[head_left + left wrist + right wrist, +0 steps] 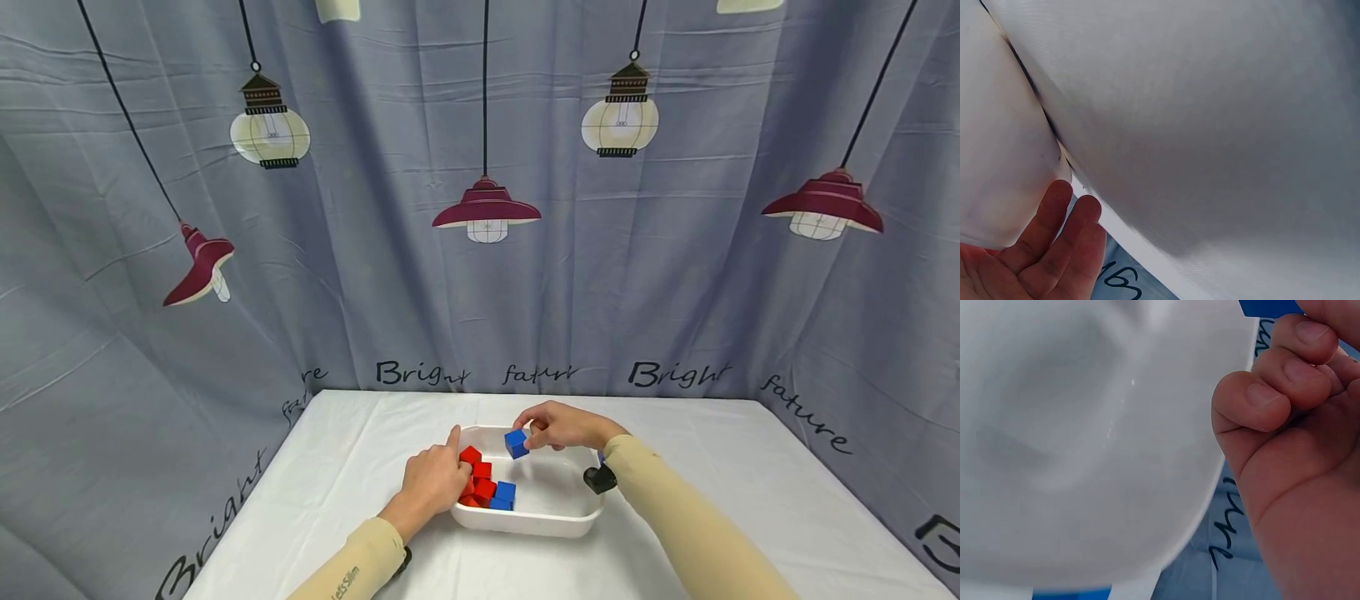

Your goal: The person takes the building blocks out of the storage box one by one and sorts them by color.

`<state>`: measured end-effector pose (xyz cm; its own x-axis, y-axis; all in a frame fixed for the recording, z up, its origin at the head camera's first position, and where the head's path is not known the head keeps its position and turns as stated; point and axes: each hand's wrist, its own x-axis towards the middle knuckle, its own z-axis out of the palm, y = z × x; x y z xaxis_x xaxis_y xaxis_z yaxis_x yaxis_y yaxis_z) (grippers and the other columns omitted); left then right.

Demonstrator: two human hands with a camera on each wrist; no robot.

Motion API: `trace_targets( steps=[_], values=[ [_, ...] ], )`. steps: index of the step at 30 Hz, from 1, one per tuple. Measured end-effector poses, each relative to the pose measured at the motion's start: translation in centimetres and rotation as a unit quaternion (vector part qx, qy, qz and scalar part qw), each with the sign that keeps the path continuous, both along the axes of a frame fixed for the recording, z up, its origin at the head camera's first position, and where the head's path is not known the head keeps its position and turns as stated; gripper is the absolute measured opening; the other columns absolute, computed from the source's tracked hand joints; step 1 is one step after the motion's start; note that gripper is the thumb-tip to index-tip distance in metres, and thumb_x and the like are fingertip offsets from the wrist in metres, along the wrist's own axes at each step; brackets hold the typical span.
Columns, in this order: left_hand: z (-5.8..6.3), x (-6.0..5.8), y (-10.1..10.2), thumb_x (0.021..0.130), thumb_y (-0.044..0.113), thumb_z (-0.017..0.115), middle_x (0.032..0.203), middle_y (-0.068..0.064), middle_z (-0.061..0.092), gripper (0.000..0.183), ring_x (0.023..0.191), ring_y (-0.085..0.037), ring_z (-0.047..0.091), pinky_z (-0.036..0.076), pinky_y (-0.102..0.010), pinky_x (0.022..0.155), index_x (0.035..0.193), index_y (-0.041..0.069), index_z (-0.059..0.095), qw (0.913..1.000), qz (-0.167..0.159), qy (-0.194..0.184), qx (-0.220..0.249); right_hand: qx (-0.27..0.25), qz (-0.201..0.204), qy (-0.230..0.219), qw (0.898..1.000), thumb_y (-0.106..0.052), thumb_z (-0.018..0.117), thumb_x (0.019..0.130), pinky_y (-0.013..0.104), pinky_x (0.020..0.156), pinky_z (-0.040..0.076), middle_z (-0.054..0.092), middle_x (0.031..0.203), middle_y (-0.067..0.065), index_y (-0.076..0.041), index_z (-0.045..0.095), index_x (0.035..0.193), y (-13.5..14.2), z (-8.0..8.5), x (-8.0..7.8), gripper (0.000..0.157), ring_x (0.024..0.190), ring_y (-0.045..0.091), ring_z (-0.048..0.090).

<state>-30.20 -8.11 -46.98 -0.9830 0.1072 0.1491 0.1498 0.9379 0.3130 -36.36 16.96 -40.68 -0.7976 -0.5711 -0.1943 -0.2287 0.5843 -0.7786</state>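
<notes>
A white plastic tub (525, 523) stands on the table. My left hand (433, 477) holds its left wall, thumb over the rim and fingers along the outside; in the left wrist view fingertips (1057, 197) touch that wall. My right hand (564, 427) pinches a blue cube (516, 443) between thumb and fingers, above the far part of the tub. Only a corner of this cube (1269, 307) shows in the right wrist view. Several red cubes (483, 489) lie heaped at the tub's left end, partly behind my left hand. Blue cubes (505, 492) lie beside them.
A white cloth covers the table (375, 425). Something blue (602, 457) shows just beyond the tub's right side, mostly behind my right wrist. A grey-blue curtain (480, 317) with printed lamps hangs behind and at both sides.
</notes>
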Motion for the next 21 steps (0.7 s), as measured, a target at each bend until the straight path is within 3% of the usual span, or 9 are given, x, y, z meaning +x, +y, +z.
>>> trace_targets(
  steps=[12, 21],
  values=[
    [0.1, 0.0, -0.1, 0.094, 0.031, 0.057, 0.073, -0.004, 0.063, 0.066, 0.066, -0.021, 0.058, 0.052, -0.040, 0.066, 0.153, 0.005, 0.041, 1.0000, -0.003, -0.001, 0.006, -0.002, -0.018, 0.024, 1.000, -0.018, 0.072, 0.092, 0.029, 0.057, 0.037, 0.047, 0.070, 0.001, -0.008, 0.064, 0.126, 3.5, 1.7, -0.2, 0.036, 0.059, 0.017, 0.042],
    [0.1, 0.0, 0.0, 0.094, 0.030, 0.057, 0.073, -0.003, 0.063, 0.066, 0.064, -0.020, 0.056, 0.051, -0.040, 0.066, 0.153, 0.005, 0.041, 1.0000, -0.001, -0.004, 0.004, -0.005, -0.035, 0.033, 0.999, -0.018, 0.069, 0.094, 0.027, 0.057, 0.038, 0.048, 0.073, 0.001, -0.007, 0.061, 0.131, 6.9, 2.0, -0.1, 0.040, 0.059, 0.016, 0.041]
  ],
)
